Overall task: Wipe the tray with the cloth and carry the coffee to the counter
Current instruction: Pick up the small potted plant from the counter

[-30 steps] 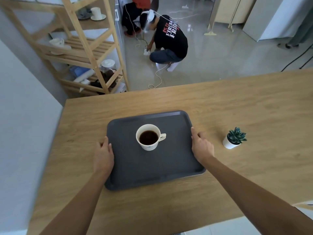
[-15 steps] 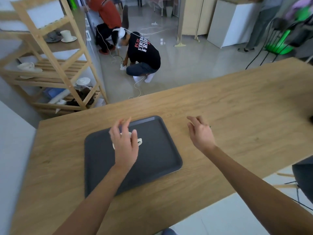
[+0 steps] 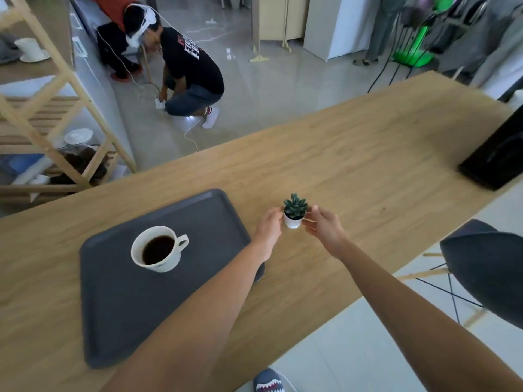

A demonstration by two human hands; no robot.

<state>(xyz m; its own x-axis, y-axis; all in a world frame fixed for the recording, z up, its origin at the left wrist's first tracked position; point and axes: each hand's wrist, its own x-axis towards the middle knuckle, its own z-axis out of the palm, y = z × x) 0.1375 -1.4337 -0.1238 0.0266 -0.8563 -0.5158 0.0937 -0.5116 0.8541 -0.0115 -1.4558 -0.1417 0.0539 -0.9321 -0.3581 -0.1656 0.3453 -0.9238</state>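
A dark grey tray lies on the wooden table, left of centre. A white cup of black coffee stands on the tray's left half, handle pointing right. No cloth is in view. Just right of the tray stands a small white pot with a green succulent. My left hand presses against its left side and my right hand against its right side, fingers curled around it. My left forearm crosses the tray's near right corner.
A black box sits at the table's far right edge. A dark chair stands right of the table. A wooden shelf rack with crockery is at the left. A person crouches on the floor beyond the table.
Both hands let go of the tray's sides and moved right. My left hand passed over the cup, and now both hands close around the plant pot. The view has swung right.
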